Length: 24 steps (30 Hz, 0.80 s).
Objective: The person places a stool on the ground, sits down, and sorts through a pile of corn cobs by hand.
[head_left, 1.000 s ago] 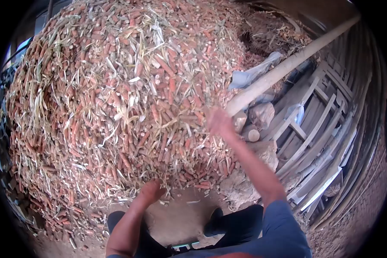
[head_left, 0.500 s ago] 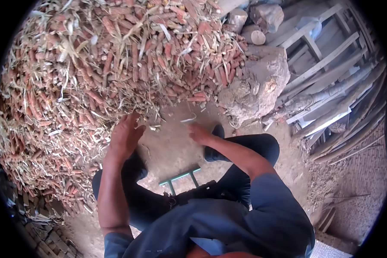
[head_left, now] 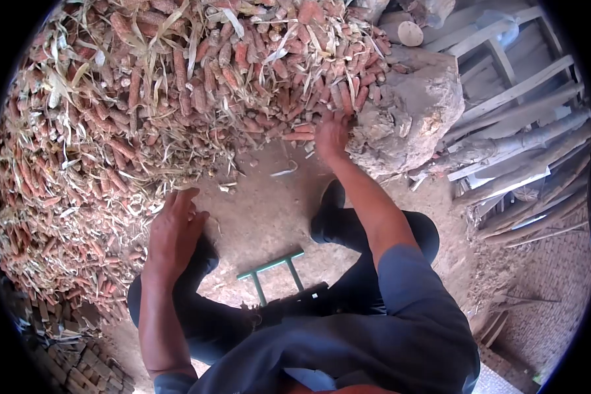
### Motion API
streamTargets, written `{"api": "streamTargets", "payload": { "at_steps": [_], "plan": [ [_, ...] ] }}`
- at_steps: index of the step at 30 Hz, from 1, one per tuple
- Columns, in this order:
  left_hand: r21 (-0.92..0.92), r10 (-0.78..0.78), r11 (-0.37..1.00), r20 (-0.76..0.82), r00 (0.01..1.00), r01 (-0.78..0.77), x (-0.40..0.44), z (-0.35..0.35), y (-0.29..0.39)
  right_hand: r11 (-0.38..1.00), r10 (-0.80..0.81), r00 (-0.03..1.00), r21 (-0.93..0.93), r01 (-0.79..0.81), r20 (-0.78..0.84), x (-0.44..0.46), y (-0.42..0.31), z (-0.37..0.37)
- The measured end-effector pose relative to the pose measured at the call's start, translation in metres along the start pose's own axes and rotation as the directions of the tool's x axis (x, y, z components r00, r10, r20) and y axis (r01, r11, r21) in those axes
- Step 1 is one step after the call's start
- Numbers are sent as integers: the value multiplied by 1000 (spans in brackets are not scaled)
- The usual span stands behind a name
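My left hand (head_left: 176,226) hovers above the floor near the front edge of a big pile of corncobs (head_left: 197,85). Its fingers are loosely bent, with the thumb apart, and I see nothing in it. At the pile's right edge, my right hand (head_left: 333,136) reaches down among the reddish cobs, its fingers stretched forward and their tips partly hidden against the cobs. Just left of it lie orange-red corncobs (head_left: 300,134). A pale strip of husk (head_left: 284,172) rests on the bare floor between the hands.
A rough block of wood or stone (head_left: 420,111) stands right of my right hand. Beyond it lie a cut log (head_left: 410,33), wooden frames and long poles (head_left: 525,141). A green metal frame (head_left: 272,264) sits between my legs. Stacked bricks (head_left: 79,368) are at lower left.
My right hand has moved forward and right, from above the floor to the cobs beside the block. My left hand has shifted slightly back and left. The view has tilted a little.
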State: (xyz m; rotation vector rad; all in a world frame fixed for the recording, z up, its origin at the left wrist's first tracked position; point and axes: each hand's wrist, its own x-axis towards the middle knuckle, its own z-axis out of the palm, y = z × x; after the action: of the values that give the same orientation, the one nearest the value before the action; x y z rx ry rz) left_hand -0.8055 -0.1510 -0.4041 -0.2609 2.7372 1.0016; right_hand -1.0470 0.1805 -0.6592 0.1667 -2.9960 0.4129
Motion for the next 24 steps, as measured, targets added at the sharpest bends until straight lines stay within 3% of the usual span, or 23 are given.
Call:
{"api": "streamTargets", "payload": {
  "at_steps": [1, 4, 5, 9, 13, 21, 24],
  "plan": [
    [-9, -13, 1000, 12, 1000, 13, 1, 1, -2, 995, 6, 999, -103, -12, -51, 13, 0, 0],
    [17, -39, 999, 26, 999, 39, 3, 3, -2, 979, 67, 994, -185, -81, -81, 42, 6, 3],
    [51, -46, 998, 27, 999, 45, 3, 4, -1, 974, 16, 994, -221, -40, -109, 49, 13, 5],
    [44, -58, 997, 28, 998, 57, 5, 5, -1, 925, 34, 995, -373, -65, -91, 68, 22, 11],
    [28, -60, 998, 43, 997, 59, 8, 6, -1, 914, 82, 996, -396, -89, -36, 82, 23, 25],
    [-9, -33, 999, 21, 999, 34, 6, 8, -4, 948, 308, 950, -105, -302, 52, 82, 21, 19],
    [-13, -9, 1000, 18, 1000, 10, 7, 8, -3, 945, 327, 944, 42, -326, -41, 66, 19, 17]
  ]
}}
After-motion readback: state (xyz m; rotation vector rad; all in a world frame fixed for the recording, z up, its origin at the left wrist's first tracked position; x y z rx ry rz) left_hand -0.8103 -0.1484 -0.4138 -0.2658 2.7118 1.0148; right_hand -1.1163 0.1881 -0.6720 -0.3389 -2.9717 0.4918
